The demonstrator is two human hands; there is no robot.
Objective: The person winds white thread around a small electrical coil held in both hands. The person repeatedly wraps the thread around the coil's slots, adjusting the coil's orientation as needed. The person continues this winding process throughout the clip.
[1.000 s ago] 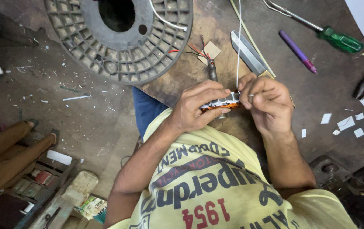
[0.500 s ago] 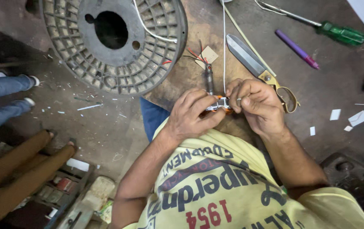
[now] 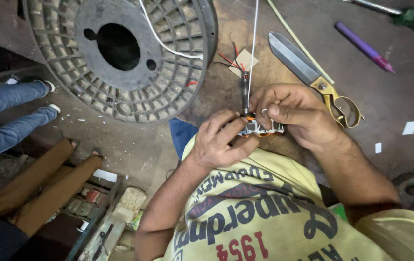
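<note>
Small wound coil part [image 3: 261, 128] pinched between left hand [image 3: 221, 145] and right hand [image 3: 294, 113], white wire [image 3: 252, 53] attached, winding apparently unfinished.

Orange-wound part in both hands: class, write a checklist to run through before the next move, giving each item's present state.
1. Left hand grips the part firmly: ok.
2. Right hand pinches the wire just above the part: ok.
3. Wire runs straight up from the hands, with no visible snag: ok as far as the frame shows.
4. Wire end seated on the part: cannot tell, as the fingers hide it.
5. Scissors lie on the bench beside the right hand, apart from the wire: ok.
</note>
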